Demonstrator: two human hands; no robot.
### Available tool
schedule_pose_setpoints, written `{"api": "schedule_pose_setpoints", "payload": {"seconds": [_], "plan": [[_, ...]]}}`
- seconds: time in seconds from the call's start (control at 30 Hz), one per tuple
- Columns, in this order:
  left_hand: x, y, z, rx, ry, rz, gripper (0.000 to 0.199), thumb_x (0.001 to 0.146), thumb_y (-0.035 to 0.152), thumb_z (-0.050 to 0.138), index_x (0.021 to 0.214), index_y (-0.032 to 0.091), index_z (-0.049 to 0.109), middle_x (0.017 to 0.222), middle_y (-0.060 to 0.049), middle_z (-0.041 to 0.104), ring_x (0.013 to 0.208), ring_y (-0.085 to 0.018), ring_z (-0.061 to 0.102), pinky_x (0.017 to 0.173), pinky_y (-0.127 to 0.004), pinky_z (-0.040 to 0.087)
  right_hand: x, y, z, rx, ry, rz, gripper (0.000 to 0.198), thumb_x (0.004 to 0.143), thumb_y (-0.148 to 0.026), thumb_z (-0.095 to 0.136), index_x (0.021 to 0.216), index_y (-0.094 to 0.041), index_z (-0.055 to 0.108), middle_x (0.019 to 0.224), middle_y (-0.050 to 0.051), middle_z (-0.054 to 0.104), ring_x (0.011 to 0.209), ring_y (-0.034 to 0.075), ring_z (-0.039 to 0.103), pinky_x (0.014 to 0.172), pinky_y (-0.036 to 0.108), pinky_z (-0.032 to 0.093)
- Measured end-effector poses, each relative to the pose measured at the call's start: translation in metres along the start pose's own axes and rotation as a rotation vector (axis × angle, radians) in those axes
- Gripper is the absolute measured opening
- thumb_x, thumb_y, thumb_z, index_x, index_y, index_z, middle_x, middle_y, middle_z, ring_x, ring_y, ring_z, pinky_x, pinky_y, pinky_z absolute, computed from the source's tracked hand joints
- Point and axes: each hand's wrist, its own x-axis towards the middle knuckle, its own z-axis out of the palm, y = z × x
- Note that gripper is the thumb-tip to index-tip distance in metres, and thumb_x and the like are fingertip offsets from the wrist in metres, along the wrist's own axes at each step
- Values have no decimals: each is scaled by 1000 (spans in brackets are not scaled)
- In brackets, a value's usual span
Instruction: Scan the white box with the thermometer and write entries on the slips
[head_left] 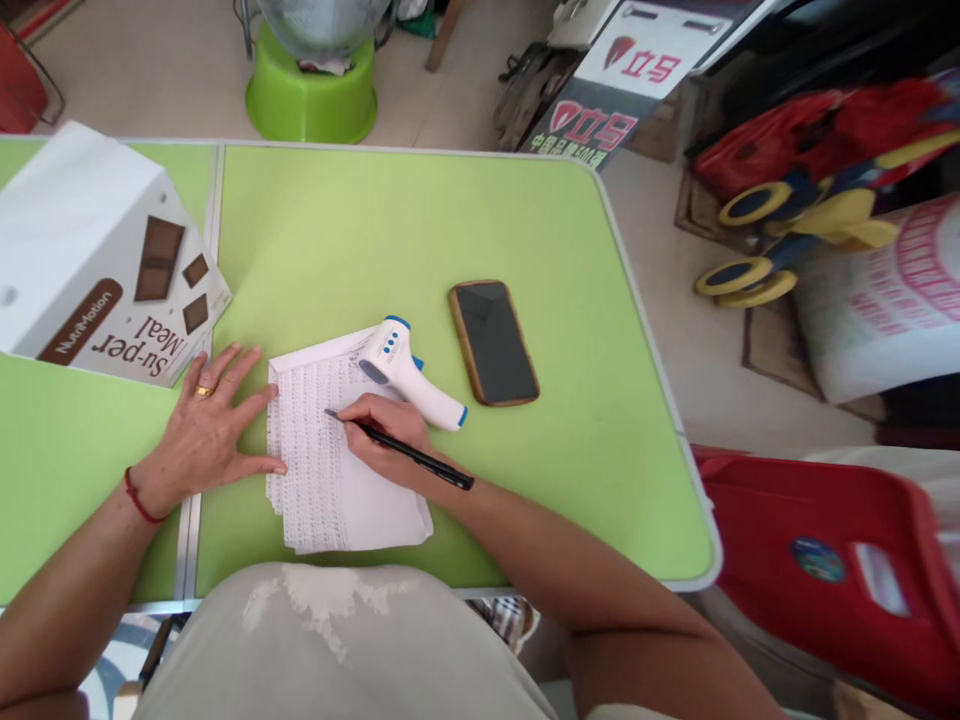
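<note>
A black pen (411, 452) is pinched in my right hand (386, 435), its tip at a sheet covered in rows of small handwriting. That sheet lies on top of a stack of paper (379, 510), written on at the left and blank at the lower right. My left hand (214, 425) rests flat with fingers spread, thumb and fingertips at the paper's left edge. A white and blue infrared thermometer (420, 388) lies on the paper's upper right part, just beyond my right hand. Farther right, a phone (495, 342) in a brown case lies face up, its screen dark.
Beyond my left hand a white NutriMotion box (112, 260) stands on the green table (337, 230). A red chair (825, 560) is at the right. Past the far edge stands a green stool (311, 95). A white sack (885, 290) and a yellow-blue wheeled item (795, 225) sit right.
</note>
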Motion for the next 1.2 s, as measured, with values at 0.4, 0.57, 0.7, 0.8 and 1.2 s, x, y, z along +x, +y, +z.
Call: {"api": "schedule_pose_setpoints", "payload": {"seconds": [0.4,0.57,0.7,0.8,1.2], "plan": [[2,2,-3,22,-35,-41,60,93,67,41,117,16,60,148,-23,39,140,-43,32,111,-64,28,0,1,-1,47,-19,-35,12,81,-11,54,82,-18,64,65,-1,65,50,8,54,46,19,43],[3,4,-6,27,-54,-58,53,94,62,44,115,15,60,146,-22,41,140,-43,32,111,-65,28,-1,-1,1,70,-40,-2,12,82,-14,54,84,-19,64,67,-1,66,50,7,52,46,20,43],[4,4,-6,54,-44,-66,46,96,58,44,114,18,59,146,-19,41,140,-41,33,112,-64,29,-2,-3,5,102,-28,-20,11,82,-14,54,84,-19,63,66,-3,64,49,7,51,47,20,43],[4,4,-5,62,-41,-67,36,99,47,45,113,17,60,145,-20,43,140,-41,34,111,-64,30,-2,-3,4,116,-16,-36,11,82,-13,54,84,-19,63,66,-3,64,49,7,52,47,19,43],[3,3,-1,37,-23,-67,35,97,44,51,112,15,62,143,-22,45,139,-41,34,110,-62,33,0,-1,-2,122,-37,-20,12,83,-12,55,85,-20,63,66,-2,64,50,7,53,46,20,42]]}}
